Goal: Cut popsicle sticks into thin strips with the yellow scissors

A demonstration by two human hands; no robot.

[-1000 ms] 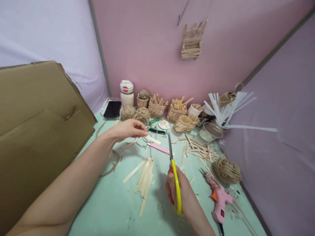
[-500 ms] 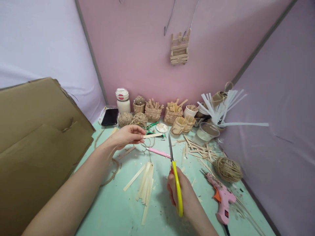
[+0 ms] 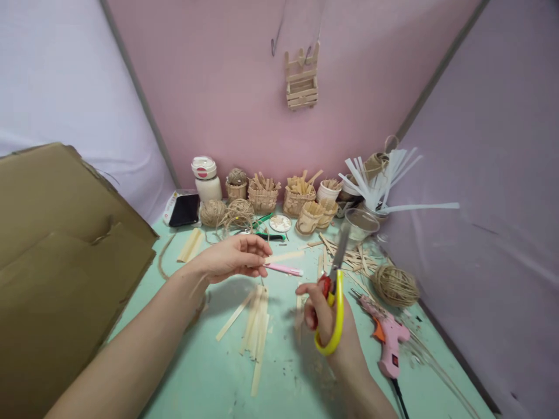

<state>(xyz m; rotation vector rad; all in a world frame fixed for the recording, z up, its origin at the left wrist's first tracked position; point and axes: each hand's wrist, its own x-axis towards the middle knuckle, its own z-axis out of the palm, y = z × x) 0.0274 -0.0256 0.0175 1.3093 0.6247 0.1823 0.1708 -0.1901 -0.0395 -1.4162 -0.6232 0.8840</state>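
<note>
My left hand (image 3: pixel 240 256) pinches one end of a pale flat wooden strip (image 3: pixel 286 256) that points right. Below that strip lies a pink pen-like tool (image 3: pixel 285 269), partly hidden by the fingers. In my right hand (image 3: pixel 325 317) is a pair of scissors (image 3: pixel 335 314) with a yellow and red handle, its blades tilted up and away, slightly blurred, apart from the strip. My right index finger is stretched toward the left. A fan of pale strips (image 3: pixel 255 323) tied at the top with twine lies on the table between my hands, with a loose strip (image 3: pixel 234 316) beside it.
A pink glue gun (image 3: pixel 388 334) and a twine ball (image 3: pixel 395 285) lie at the right. Scattered sticks (image 3: pixel 358 259) and a clear cup (image 3: pixel 361 226) are behind them. Cardboard (image 3: pixel 65 262) leans at the left. Stick-filled baskets (image 3: pixel 263 195) and a phone (image 3: pixel 184 210) line the back.
My left hand has moved slightly right and down with the strip. The scissors have shifted right, away from the strip, and my right index finger has stretched out. The view has turned slightly.
</note>
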